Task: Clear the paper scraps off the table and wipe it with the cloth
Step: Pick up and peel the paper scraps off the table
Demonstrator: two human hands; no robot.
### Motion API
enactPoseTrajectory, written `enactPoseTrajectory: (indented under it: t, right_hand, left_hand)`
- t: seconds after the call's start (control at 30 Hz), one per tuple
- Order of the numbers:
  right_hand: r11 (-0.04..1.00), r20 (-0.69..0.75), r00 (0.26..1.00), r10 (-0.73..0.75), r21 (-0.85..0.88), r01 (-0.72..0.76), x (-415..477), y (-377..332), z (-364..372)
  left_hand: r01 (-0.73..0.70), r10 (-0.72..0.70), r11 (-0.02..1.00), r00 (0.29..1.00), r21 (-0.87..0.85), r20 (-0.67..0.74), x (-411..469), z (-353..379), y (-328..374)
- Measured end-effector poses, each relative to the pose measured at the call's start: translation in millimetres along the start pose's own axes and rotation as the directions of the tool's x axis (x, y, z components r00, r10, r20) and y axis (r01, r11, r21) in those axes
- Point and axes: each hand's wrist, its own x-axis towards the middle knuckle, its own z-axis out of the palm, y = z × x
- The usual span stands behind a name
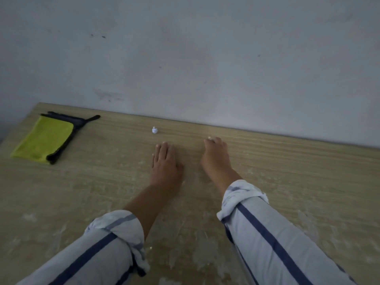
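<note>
Hands (191, 159) flat on table (287, 171); paper scrap (154, 130) just beyond (untouched).

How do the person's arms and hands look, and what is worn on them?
Both arms wear pale blue-white sleeves with dark blue stripes, rolled up to the forearm: left sleeve, right sleeve. The left hand and right hand are bare, without gloves.

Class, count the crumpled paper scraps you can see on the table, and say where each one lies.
1: a small white paper scrap near the table's far edge, just beyond the left hand. More may hide under the hands or sleeves.
</note>
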Motion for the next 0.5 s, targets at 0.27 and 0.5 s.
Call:
enactPoseTrajectory:
  t: [0.27, 0.5]
  right_hand:
    - [0.993, -0.084, 0.995, -0.049, -0.110, 0.040, -8.6, 3.0, 13.5]
    - [0.983, -0.030, 0.993, -0.116, -0.144, 0.111, -21.9, -4.1, 18.2]
  left_hand:
    - [0.010, -0.009, 0.999, 1.000, 0.034, -0.014, 71.2, -36.3, -16.8]
    - [-0.133, 0.112, 0.969, 0.988, 0.208, 0.109, 80.1, -50.5, -32.4]
